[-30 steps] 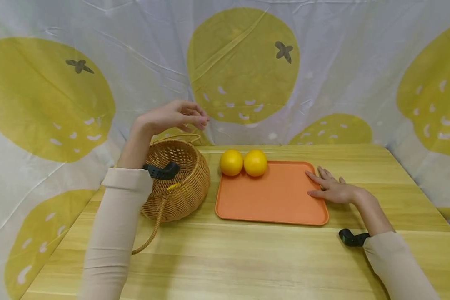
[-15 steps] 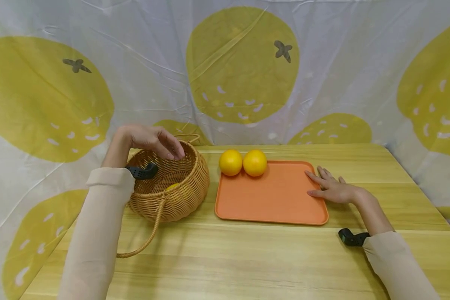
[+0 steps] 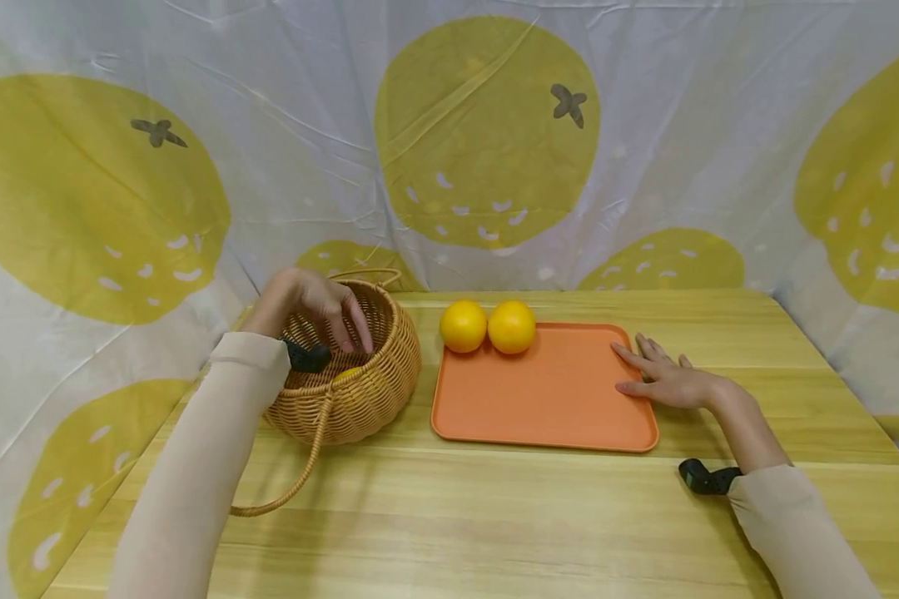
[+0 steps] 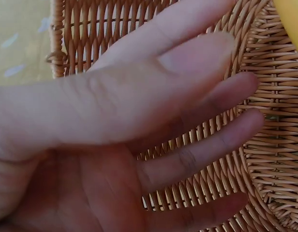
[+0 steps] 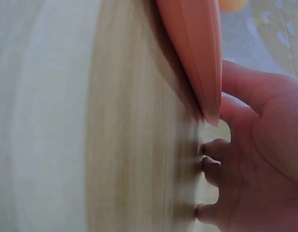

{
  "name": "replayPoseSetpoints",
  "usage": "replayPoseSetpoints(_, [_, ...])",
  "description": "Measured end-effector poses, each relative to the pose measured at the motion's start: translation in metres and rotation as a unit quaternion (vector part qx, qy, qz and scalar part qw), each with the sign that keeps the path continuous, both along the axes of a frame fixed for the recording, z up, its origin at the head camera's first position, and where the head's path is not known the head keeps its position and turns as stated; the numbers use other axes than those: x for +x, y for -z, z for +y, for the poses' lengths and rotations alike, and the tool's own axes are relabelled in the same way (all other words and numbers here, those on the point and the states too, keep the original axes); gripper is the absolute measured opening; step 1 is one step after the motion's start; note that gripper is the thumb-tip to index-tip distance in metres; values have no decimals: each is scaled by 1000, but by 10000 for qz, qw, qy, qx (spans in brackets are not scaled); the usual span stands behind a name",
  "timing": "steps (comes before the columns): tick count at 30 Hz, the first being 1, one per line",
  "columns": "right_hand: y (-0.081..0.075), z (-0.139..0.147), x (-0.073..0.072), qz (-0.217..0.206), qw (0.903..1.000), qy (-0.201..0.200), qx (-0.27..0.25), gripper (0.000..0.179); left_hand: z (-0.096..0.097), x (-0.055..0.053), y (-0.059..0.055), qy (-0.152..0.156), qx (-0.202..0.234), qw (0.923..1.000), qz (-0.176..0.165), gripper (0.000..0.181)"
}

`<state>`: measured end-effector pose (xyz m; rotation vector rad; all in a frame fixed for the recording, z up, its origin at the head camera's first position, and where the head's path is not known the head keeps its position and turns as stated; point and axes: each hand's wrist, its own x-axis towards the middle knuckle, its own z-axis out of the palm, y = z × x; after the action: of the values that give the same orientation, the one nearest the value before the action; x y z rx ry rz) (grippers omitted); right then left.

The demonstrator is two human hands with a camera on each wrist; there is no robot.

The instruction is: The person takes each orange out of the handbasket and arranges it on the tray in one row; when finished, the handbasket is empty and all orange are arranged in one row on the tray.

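Observation:
My left hand (image 3: 325, 308) reaches down into the wicker basket (image 3: 370, 399), with its fingers loosely bent and nothing between them. Inside the basket lies a yellow fruit (image 4: 293, 21), mostly out of sight behind the rim in the head view. It sits just beyond the fingertips in the left wrist view. Two oranges (image 3: 463, 326) (image 3: 512, 327) rest side by side at the far left corner of the orange tray (image 3: 547, 391). My right hand (image 3: 670, 380) lies spread at the tray's right edge, thumb and forefinger touching the rim and the other fingers on the table.
The basket's handle (image 3: 300, 482) hangs down to the table in front. A wooden table (image 3: 494, 524) carries everything, and a fruit-printed curtain (image 3: 659, 125) stands behind it. Each wrist wears a black camera (image 3: 707, 477).
From above the basket, my left hand has come down into it, first swinging left and then slightly right. My right hand, the tray and the two oranges have stayed put.

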<state>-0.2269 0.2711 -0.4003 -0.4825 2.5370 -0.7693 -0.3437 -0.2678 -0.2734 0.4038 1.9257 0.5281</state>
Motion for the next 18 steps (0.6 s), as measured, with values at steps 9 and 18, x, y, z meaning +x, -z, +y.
replayPoseSetpoints(9, [8,6,-3,24,9994,-43,-342,89,10,-2,6,-35,-134,9997,-204,29])
replayPoseSetpoints(18, [11,7,-3,86,9995,-58,-307,88,17,-3,18,-87,60,9983,-577,26])
